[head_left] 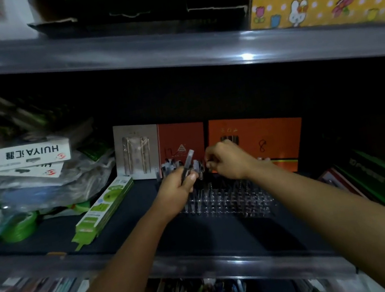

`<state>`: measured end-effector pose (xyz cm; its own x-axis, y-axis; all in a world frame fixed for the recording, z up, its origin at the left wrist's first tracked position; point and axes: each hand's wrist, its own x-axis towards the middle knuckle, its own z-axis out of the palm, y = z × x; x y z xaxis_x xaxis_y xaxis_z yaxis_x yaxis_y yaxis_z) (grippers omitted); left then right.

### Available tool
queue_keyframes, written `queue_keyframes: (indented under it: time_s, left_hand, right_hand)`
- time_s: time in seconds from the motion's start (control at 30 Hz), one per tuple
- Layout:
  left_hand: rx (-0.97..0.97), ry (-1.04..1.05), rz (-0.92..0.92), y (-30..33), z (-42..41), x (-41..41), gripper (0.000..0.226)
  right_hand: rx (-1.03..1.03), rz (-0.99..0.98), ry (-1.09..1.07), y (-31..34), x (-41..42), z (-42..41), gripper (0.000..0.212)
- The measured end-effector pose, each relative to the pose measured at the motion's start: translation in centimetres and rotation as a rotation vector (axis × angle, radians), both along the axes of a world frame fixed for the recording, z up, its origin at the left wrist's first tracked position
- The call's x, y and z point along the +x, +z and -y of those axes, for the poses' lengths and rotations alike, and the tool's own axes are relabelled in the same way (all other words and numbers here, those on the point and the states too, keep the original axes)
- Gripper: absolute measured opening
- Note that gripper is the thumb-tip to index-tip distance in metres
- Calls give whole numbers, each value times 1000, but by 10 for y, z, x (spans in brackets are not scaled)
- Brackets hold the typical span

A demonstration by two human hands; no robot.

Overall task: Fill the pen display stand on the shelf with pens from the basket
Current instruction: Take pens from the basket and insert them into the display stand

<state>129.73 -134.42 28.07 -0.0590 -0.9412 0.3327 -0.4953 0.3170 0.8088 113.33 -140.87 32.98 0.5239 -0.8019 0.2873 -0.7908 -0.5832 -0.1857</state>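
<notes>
Far left on the shelf sits a heap of plastic-wrapped packets, one label reading HUIYA upside down, with a green roll of tape below it. Beside that lies a long green-and-white box, angled toward the back. Next comes the left hand, fingers wrapped round a small bunch of pens whose ends stick up past the thumb. Under both wrists stands the clear pen display stand, its front rows of slots showing bare, a few pens already standing at the back. The right hand hovers over that back row, fingertips pinched together on something small and dark; too dim to tell what. Behind are two orange cards, and to the right dark green boxes.
</notes>
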Motion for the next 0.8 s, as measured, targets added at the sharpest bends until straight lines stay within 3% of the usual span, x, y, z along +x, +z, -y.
queue_keyframes:
  time_s: [0.6,0.8]
  left_hand:
    - [24,-3,-107,-10,2,16,15]
    - [43,-54,-161,-12,0,18,20]
  right_hand:
    - [89,-112,-39,0,16,11,2]
    - [93,-99,-21,5,11,3,29]
